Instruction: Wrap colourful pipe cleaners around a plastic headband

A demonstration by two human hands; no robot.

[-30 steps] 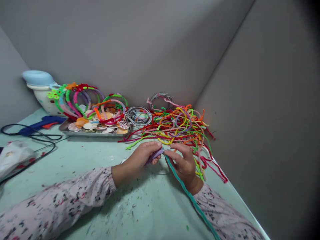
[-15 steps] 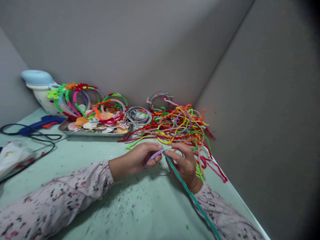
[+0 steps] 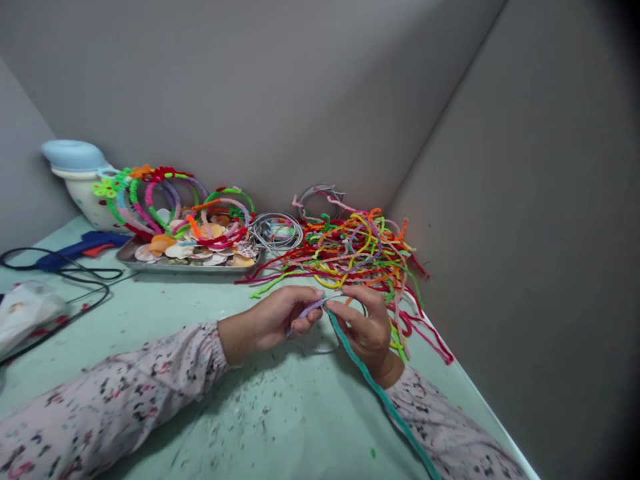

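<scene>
My left hand [image 3: 283, 315] is closed around a thin wire hoop [image 3: 325, 351], on the stretch wrapped in a lavender pipe cleaner [image 3: 312, 309]. A teal pipe cleaner [image 3: 374, 385] starts at the end of the lavender wrapping, where a bit of teal shows at my left thumb. From there its long tail runs down across my right wrist and sleeve. My right hand [image 3: 369, 327] pinches the hoop and the teal pipe cleaner with thumb and index finger, close beside the left fingertips. Part of the hoop is hidden behind both hands.
Loose pipe cleaners [image 3: 350, 250] lie piled behind my hands, beside coiled wire [image 3: 277, 231]. A metal tray [image 3: 195, 268] holds shells and wrapped hoops [image 3: 150, 200]. At left are a blue glue gun [image 3: 83, 248], its black cord [image 3: 107, 288] and a white container [image 3: 93, 193] with a blue top.
The teal pipe cleaner's tail has shifted slightly left near my right hand. More of the hoop's lower wire shows. Both hands keep nearly the same place and grip.
</scene>
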